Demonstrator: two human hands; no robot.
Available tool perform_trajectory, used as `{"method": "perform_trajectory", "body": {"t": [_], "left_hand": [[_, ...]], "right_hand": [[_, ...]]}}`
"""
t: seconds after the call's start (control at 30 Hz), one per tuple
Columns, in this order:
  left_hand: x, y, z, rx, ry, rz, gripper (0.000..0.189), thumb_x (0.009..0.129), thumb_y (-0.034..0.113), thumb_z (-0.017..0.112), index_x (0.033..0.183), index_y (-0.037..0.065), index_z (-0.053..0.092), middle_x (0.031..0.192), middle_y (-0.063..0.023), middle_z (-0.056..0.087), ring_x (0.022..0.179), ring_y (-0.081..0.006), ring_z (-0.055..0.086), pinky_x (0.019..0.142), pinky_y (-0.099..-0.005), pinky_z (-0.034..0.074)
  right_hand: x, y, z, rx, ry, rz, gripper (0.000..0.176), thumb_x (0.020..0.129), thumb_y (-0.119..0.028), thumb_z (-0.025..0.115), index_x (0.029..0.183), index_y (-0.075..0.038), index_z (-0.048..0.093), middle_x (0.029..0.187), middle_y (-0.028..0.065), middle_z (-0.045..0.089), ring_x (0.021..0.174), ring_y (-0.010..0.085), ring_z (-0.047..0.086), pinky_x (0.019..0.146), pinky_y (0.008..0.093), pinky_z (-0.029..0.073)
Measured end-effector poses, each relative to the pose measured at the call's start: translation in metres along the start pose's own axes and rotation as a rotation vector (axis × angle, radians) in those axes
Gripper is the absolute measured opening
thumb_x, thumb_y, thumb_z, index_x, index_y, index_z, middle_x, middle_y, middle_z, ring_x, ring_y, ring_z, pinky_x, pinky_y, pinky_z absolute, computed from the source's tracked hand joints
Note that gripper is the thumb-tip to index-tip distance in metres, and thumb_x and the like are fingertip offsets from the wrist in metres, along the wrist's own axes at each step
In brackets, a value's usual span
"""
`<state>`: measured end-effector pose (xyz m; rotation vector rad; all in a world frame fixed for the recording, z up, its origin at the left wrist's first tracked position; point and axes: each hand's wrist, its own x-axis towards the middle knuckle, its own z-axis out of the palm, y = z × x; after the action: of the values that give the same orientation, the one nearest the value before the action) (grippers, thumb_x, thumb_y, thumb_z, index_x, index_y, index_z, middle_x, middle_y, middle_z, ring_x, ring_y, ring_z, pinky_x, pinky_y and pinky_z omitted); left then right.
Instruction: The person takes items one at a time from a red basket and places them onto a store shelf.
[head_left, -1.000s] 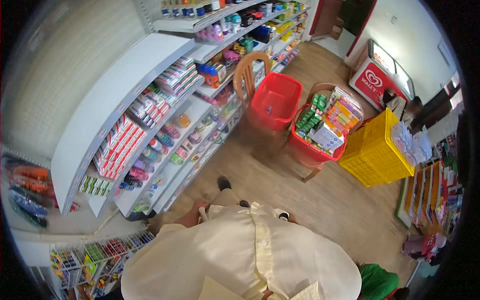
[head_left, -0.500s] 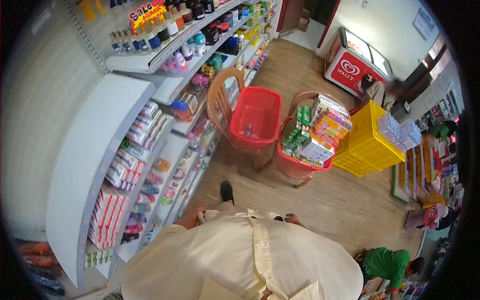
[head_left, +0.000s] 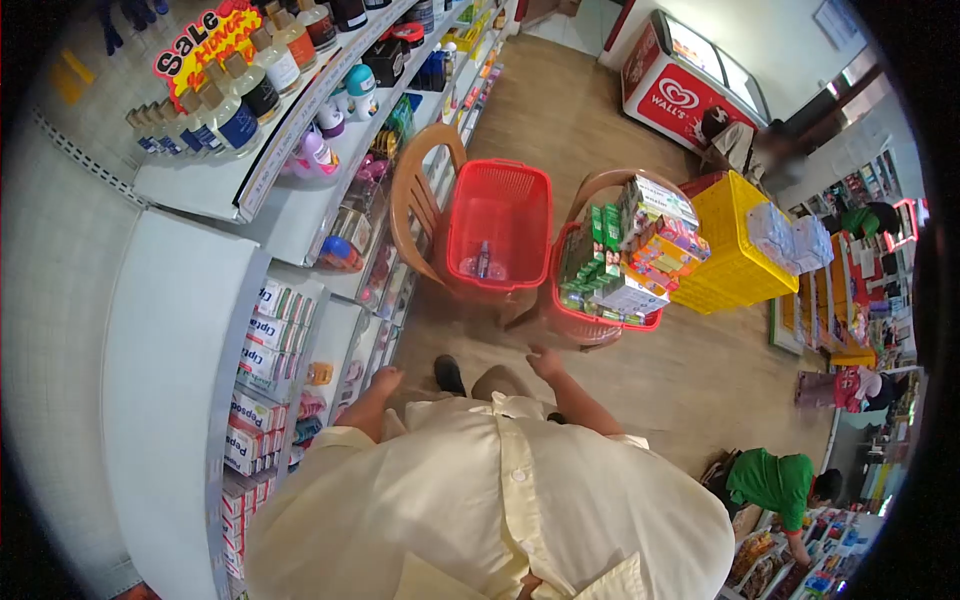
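Note:
My left hand [head_left: 384, 383] hangs low beside the shelving, its relaxed fingers loosely apart and no object visible in them. Ahead of my body, my right hand [head_left: 545, 363] is also loosely open and holds nothing I can see. Beyond both hands, a red basket [head_left: 546, 215] rests on a brown plastic chair [head_left: 405, 205]; a small bottle [head_left: 484, 262] lies at its bottom. To its right, a second red basket [head_left: 600, 318] is piled with green boxes [head_left: 592, 248], an orange pack [head_left: 668, 250] and white cartons [head_left: 655, 203].
Shelves on the left carry toothpaste boxes [head_left: 262, 335], perfume bottles [head_left: 238, 125] and roll-ons [head_left: 361, 88]. A yellow crate [head_left: 715, 235] with wrapped packs [head_left: 785, 238] stands right of the baskets. Behind are an ice cream freezer [head_left: 680, 90] and a person. Someone in green [head_left: 770, 480] bends at lower right.
I have moved forward, so the baskets and shelves appear closer. Both hands have swung further out in front of my body and show more fully.

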<state>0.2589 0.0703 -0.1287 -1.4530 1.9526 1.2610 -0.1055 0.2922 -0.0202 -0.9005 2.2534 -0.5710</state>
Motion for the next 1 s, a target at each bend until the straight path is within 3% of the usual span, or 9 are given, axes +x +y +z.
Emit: {"method": "perform_trajectory", "body": {"t": [0.1, 0.2, 0.37, 0.47, 0.53, 0.67, 0.87, 0.93, 1.0], "left_hand": [[-0.018, 0.036, -0.018, -0.162, 0.016, -0.015, 0.041, 0.075, 0.04, 0.052, 0.094, 0.005, 0.063, 0.093, -0.0152, 0.062, 0.09, -0.0294, 0.058, 0.078, -0.0386, 0.043], [-0.007, 0.04, -0.016, -0.172, 0.03, -0.015, 0.042, 0.075, 0.039, 0.053, 0.099, 0.006, 0.062, 0.095, -0.0139, 0.062, 0.091, -0.028, 0.058, 0.08, -0.0377, 0.043], [0.027, 0.004, 0.011, -0.092, 0.036, 0.056, 0.044, 0.075, 0.04, 0.053, 0.103, 0.007, 0.061, 0.098, -0.0141, 0.062, 0.09, -0.0285, 0.058, 0.079, -0.0377, 0.043], [0.016, 0.027, -0.004, -0.193, -0.047, -0.157, 0.043, 0.074, 0.039, 0.054, 0.101, 0.007, 0.061, 0.098, -0.0158, 0.061, 0.09, -0.0299, 0.058, 0.08, -0.0386, 0.043], [0.047, -0.002, 0.012, 0.241, -0.223, 0.161, 0.042, 0.076, 0.04, 0.052, 0.099, 0.006, 0.061, 0.098, -0.0172, 0.06, 0.09, -0.03, 0.057, 0.08, -0.0393, 0.042], [0.034, 0.076, -0.024, 0.529, -0.228, 0.211, 0.041, 0.079, 0.041, 0.046, 0.096, 0.006, 0.062, 0.093, -0.016, 0.061, 0.087, -0.0301, 0.058, 0.079, -0.0398, 0.042], [0.054, 0.202, -0.06, -0.269, -0.173, 0.059, 0.045, 0.083, 0.05, 0.043, 0.087, 0.008, 0.061, 0.067, -0.0037, 0.055, 0.062, -0.0144, 0.052, 0.054, -0.0341, 0.041], [0.092, 0.225, -0.058, -0.536, -0.471, -0.127, 0.044, 0.083, 0.048, 0.046, 0.097, 0.008, 0.057, 0.075, -0.003, 0.058, 0.068, -0.0142, 0.054, 0.06, -0.0306, 0.04], [0.085, 0.291, -0.077, -0.743, -0.395, -0.166, 0.041, 0.084, 0.045, 0.046, 0.1, 0.009, 0.055, 0.078, -0.0011, 0.057, 0.067, -0.0132, 0.052, 0.058, -0.0284, 0.04]], "right_hand": [[0.006, -0.001, 0.0, 0.558, -0.144, 0.343, 0.042, 0.076, -0.018, 0.055, 0.117, -0.014, 0.05, 0.107, 0.0067, 0.057, 0.086, 0.0221, 0.059, 0.074, 0.0409, 0.044], [0.005, -0.012, -0.021, 0.69, -0.151, 0.597, 0.041, 0.079, -0.019, 0.053, 0.12, -0.015, 0.046, 0.11, 0.0037, 0.054, 0.087, 0.0224, 0.058, 0.071, 0.0424, 0.042], [0.033, -0.012, -0.043, 0.725, -0.133, 0.644, 0.036, 0.081, -0.02, 0.051, 0.117, -0.015, 0.047, 0.108, 0.0035, 0.053, 0.088, 0.0213, 0.057, 0.071, 0.0425, 0.042], [0.067, -0.008, -0.046, 0.753, -0.152, 0.605, 0.035, 0.081, -0.022, 0.051, 0.116, -0.016, 0.047, 0.108, 0.0039, 0.053, 0.089, 0.0219, 0.057, 0.073, 0.0425, 0.042], [0.088, -0.016, -0.052, 0.751, -0.184, 0.576, 0.035, 0.082, -0.023, 0.052, 0.116, -0.016, 0.047, 0.108, 0.0042, 0.054, 0.09, 0.0222, 0.057, 0.073, 0.0429, 0.042], [0.146, -0.049, -0.068, 0.71, -0.279, 0.501, 0.034, 0.081, -0.021, 0.055, 0.113, -0.013, 0.048, 0.1, 0.0049, 0.057, 0.087, 0.0207, 0.057, 0.071, 0.0413, 0.043], [0.248, -0.01, -0.035, 0.684, -0.341, 0.26, 0.028, 0.081, -0.017, 0.056, 0.107, -0.009, 0.05, 0.082, 0.0036, 0.059, 0.07, 0.0159, 0.056, 0.058, 0.0325, 0.045], [0.269, -0.009, -0.025, 0.814, -0.39, 0.233, 0.026, 0.081, -0.016, 0.056, 0.106, -0.009, 0.051, 0.078, 0.0031, 0.058, 0.065, 0.0147, 0.055, 0.054, 0.0299, 0.045], [0.278, -0.033, -0.039, 0.939, -0.442, 0.334, 0.023, 0.081, -0.015, 0.056, 0.102, -0.008, 0.054, 0.075, 0.0017, 0.057, 0.062, 0.0141, 0.054, 0.051, 0.0267, 0.044]]}}
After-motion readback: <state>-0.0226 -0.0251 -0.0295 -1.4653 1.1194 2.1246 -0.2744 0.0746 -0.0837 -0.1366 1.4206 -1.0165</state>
